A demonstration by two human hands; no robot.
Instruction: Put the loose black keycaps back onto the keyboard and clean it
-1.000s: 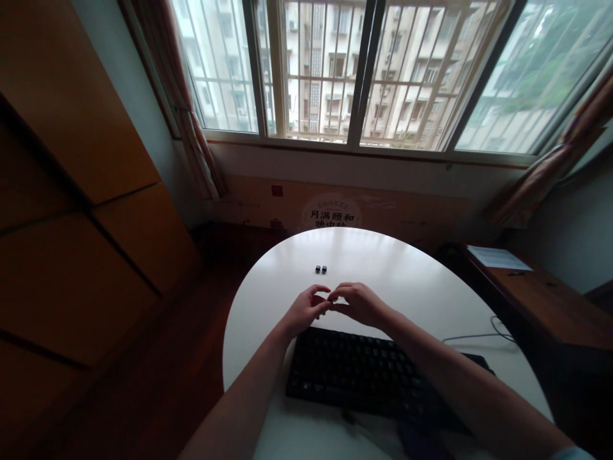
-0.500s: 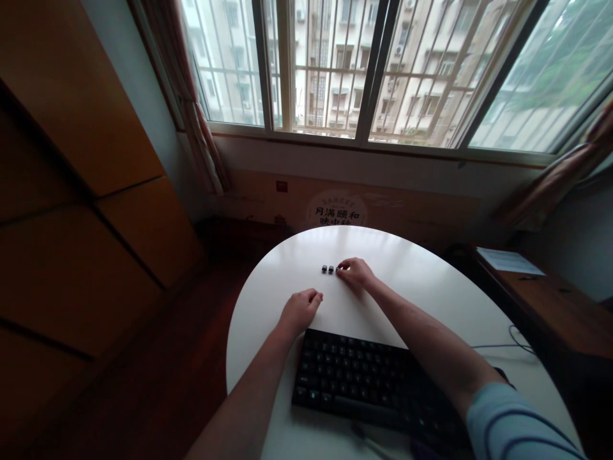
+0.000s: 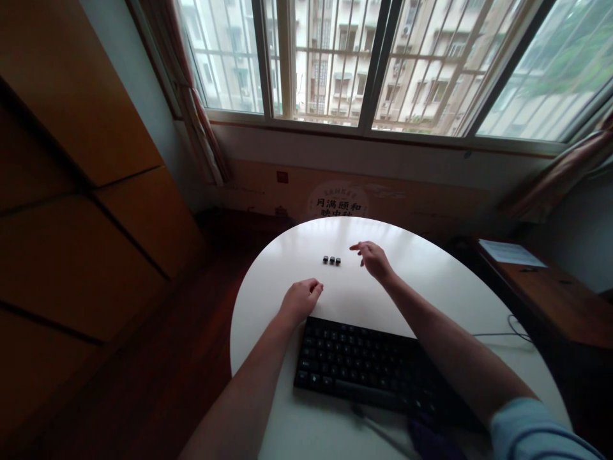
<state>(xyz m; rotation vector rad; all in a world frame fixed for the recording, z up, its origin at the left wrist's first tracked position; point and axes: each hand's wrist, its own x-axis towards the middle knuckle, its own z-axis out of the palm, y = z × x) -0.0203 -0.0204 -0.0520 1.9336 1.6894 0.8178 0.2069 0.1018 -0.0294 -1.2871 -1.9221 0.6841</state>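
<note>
Three small black keycaps (image 3: 332,260) stand in a short row on the white round table (image 3: 258,287). Just to their right, my right hand (image 3: 372,255) is raised with its fingers apart and nothing in them. My left hand (image 3: 301,298) rests on the table nearer to me, its fingers curled closed; whether anything is inside them is hidden. Below both hands lies a black keyboard (image 3: 354,364), slightly tilted, its right part covered by my right forearm.
A thin long tool (image 3: 383,431) and a dark purple thing (image 3: 426,437) lie in front of the keyboard. A cable (image 3: 498,333) runs over the table's right side. Beyond are a wooden desk (image 3: 550,300) with a paper (image 3: 511,252) and a barred window (image 3: 325,64).
My right hand has let go of the rightmost keycap and moved away to the right, its fingers spreading. All three keycaps now show fully. My left hand stays about where it was.
</note>
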